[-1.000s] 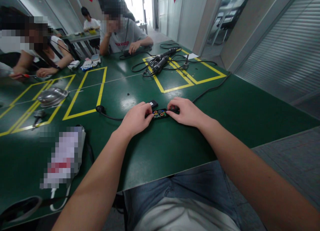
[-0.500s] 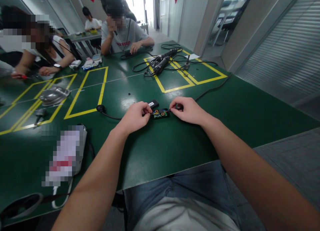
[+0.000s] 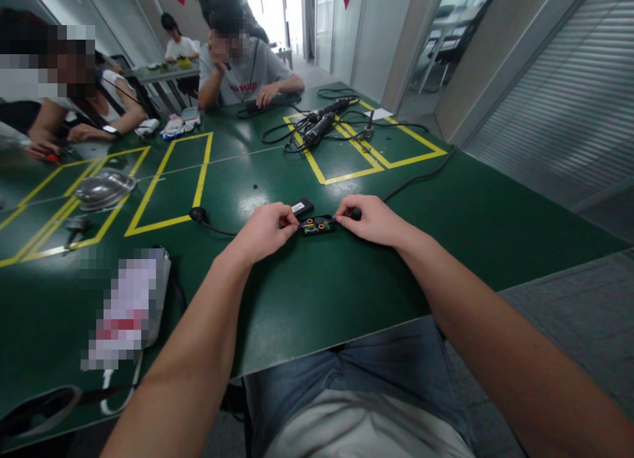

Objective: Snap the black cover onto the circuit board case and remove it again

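Note:
A small open black device (image 3: 317,225) with orange rings and coloured parts inside lies on the green table (image 3: 317,286). My left hand (image 3: 265,232) is curled at its left end, fingertips pinched on the edge. My right hand (image 3: 374,220) pinches the right end, where a black cable (image 3: 421,175) leaves toward the far right. A small black block with a white label (image 3: 302,207) lies just behind the device.
A black plug with cord (image 3: 199,215) lies left of my hands. Yellow tape rectangles (image 3: 168,180) mark the table. Tools and tangled cables (image 3: 321,124) sit at the far middle, a metal dish (image 3: 102,189) at left. Several people sit along the far side.
My hands have drawn slightly apart on the device, which now shows more between them. The people at the far left shifted a little.

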Demonstrator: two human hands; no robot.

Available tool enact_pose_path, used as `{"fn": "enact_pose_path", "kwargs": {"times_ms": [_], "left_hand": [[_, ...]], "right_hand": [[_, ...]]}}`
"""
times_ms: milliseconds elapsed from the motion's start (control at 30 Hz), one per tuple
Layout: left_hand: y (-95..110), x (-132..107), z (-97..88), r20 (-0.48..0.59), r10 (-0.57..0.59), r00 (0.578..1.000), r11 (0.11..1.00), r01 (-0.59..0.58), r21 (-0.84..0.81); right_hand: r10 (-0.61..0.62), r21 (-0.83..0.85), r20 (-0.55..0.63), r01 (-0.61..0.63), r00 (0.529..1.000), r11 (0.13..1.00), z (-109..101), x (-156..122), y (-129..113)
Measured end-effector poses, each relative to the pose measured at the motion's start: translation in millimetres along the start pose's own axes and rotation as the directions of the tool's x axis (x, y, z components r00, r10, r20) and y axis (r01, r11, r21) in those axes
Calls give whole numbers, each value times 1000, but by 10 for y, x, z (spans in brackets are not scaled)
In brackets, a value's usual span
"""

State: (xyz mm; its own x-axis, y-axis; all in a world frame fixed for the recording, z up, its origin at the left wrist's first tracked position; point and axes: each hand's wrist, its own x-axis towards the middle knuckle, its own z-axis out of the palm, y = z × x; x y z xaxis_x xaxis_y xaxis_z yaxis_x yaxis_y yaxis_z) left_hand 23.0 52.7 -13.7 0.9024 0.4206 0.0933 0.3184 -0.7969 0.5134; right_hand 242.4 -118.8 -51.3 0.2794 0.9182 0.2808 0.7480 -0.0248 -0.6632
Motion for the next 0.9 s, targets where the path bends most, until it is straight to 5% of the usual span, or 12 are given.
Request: {"fn": "enact_pose_path", "kwargs": {"times_ms": [333, 667, 900], "left_hand": [[-110, 62, 134, -161, 56, 985, 998, -49, 48], [-90, 60, 165, -157, -98, 983, 992, 109, 62], [-46, 43, 155, -185, -3, 983, 997, 18, 80]], "right_hand": [[-61, -71, -55, 57, 997, 996, 61, -16, 12], [-67, -66, -55, 63, 996, 996, 59, 3, 8], [-20, -75, -94, 13, 995, 997, 89, 11, 27]]}}
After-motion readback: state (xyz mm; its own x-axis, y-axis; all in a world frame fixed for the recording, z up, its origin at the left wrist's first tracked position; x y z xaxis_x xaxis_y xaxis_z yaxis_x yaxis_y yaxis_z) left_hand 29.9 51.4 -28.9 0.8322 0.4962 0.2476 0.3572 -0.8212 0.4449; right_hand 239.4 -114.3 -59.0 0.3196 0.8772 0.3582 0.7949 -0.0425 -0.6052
